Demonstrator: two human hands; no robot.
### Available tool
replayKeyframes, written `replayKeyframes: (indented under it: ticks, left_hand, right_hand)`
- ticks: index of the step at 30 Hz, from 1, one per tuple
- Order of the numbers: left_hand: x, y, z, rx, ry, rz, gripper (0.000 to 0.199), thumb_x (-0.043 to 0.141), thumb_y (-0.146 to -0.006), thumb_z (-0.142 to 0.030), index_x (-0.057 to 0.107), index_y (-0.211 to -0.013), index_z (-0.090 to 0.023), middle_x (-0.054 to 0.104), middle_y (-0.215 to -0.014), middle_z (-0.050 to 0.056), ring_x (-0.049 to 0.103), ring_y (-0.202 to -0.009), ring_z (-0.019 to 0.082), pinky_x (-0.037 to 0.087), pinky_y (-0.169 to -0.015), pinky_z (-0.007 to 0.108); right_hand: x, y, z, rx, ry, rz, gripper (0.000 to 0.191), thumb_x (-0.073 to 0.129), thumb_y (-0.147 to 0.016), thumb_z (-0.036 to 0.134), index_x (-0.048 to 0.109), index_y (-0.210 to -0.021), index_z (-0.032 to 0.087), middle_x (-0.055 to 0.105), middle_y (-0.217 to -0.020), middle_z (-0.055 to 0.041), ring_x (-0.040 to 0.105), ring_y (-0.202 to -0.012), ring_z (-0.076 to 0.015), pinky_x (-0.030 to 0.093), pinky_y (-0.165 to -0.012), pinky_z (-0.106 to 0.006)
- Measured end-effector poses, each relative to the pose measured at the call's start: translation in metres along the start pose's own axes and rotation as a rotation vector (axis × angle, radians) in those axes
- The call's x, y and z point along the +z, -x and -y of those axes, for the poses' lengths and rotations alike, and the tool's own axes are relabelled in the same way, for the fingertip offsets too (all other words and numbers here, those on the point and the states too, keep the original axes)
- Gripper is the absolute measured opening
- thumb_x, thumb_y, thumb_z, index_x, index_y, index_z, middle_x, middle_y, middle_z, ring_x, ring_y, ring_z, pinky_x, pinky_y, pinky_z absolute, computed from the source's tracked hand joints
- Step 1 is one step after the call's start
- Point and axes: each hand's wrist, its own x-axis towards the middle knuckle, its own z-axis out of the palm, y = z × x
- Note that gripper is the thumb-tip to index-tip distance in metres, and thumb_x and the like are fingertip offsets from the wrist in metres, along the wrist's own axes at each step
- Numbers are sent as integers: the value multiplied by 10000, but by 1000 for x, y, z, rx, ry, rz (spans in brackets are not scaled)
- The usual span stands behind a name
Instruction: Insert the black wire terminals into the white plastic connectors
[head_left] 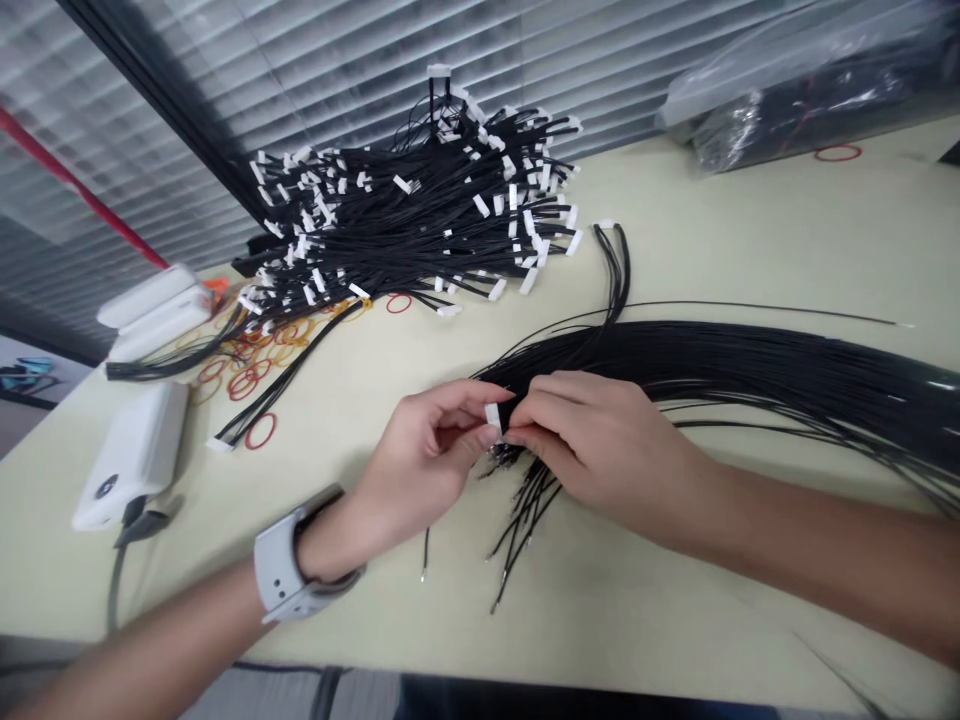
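Between thumb and fingers, my left hand pinches a small white connector housing. Right beside it, my right hand has its thumb and index finger closed at the connector's right side, apparently on a thin black wire; the fingertips hide most of it. Under both hands lies a thick bundle of black wires, running off to the right. Loose wire ends with metal terminals fan out below my hands. A wire harness with a white connector rests across the bundle's far side.
A large pile of black harnesses with white connectors lies at the back. Red and yellow rubber bands are scattered left of it. A white power bank with a cable stands at left. Plastic-wrapped wires lie at back right.
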Motion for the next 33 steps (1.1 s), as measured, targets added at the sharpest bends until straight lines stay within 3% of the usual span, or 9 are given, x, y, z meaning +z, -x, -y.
replayKeyframes:
  ticks: [4,14,19,28,31,33]
  left_hand:
    - [0,1,4,-2,-31,22,189,553,-777,-70,604,-950,-127,649,-760,31,613,-712,124,496,-642,216]
    - [-3,3,-5,87,-96,3,210,529,-824,-121,586,-1025,-146,603,-787,24,560,-716,118,464,-620,219]
    - [-5,1,-2,63,-73,-24,207,538,-824,-143,587,-1024,-159,608,-767,17,549,-699,119,463,-631,227]
    - [-6,1,-1,26,-19,1,197,545,-813,-153,584,-1006,-145,565,-672,-12,516,-616,93,442,-552,194]
    - [-7,3,-2,128,-85,4,214,524,-841,-166,565,-1051,-160,562,-700,-10,533,-637,89,465,-566,184]
    - [-10,4,-2,284,-242,5,268,525,-844,-157,541,-1111,-168,581,-810,20,563,-718,104,497,-627,203]
  right_hand:
    - [2,1,0,-59,22,-10,270,432,-877,154,591,-661,127,544,-626,-32,478,-593,-143,365,-571,-271]
    - [-12,-4,-2,36,-109,20,165,492,-858,169,619,-758,135,584,-708,-29,532,-659,-136,406,-583,-258]
    - [-18,0,-5,61,-161,-38,153,468,-859,120,596,-936,152,632,-864,-28,569,-794,-123,431,-679,-239]
    - [-15,0,-9,5,-133,-26,119,543,-812,139,551,-930,156,599,-835,-30,552,-787,-142,442,-651,-252]
    - [-19,-1,-12,-61,25,-31,144,563,-787,118,574,-930,134,574,-798,-43,535,-748,-160,435,-635,-275]
    - [-23,-2,-16,-102,100,-55,131,540,-803,116,603,-918,119,558,-774,-51,520,-719,-161,425,-623,-279]
